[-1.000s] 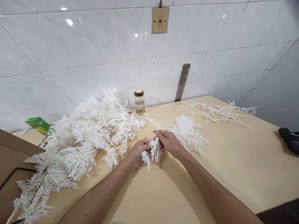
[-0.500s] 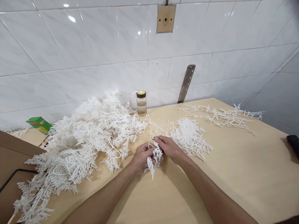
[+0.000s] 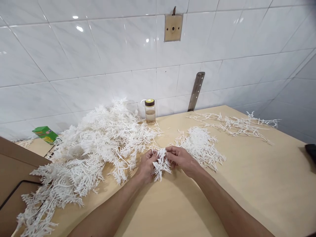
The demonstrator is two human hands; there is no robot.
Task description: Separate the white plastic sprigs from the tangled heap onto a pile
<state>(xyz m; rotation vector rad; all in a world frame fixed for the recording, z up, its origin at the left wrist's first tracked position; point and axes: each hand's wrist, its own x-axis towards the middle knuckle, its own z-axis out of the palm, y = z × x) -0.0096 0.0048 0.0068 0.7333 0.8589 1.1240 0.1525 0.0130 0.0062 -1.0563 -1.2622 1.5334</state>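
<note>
Between my hands, above the table [image 3: 172, 210], is a white branching plastic sprig [image 3: 161, 166] with many fine tips hanging down. My left hand [image 3: 146, 166] is closed on its left side, thumb on top. At its right side, my right hand [image 3: 181, 159] pinches it with bent fingers; some fingertips are hidden behind the sprig. A large heap of similar white sprigs [image 3: 98, 141] spreads over the table to the left. Just beyond my right hand lies a smaller pile of short white pieces [image 3: 201, 146].
Bare white stems [image 3: 237, 125] lie at the back right. A lidded bottle [image 3: 150, 113] with liquid stands by the tiled wall, near a metal strip [image 3: 197, 92]. A green box [image 3: 45, 134] and a brown carton [image 3: 17, 164] are at left; a black object [image 3: 311, 152] sits at the right edge.
My right hand has shifted slightly right and down, from the sprig's top to its side. The sprig has turned, its tips now fanned out. The whole view has tilted slightly upward.
</note>
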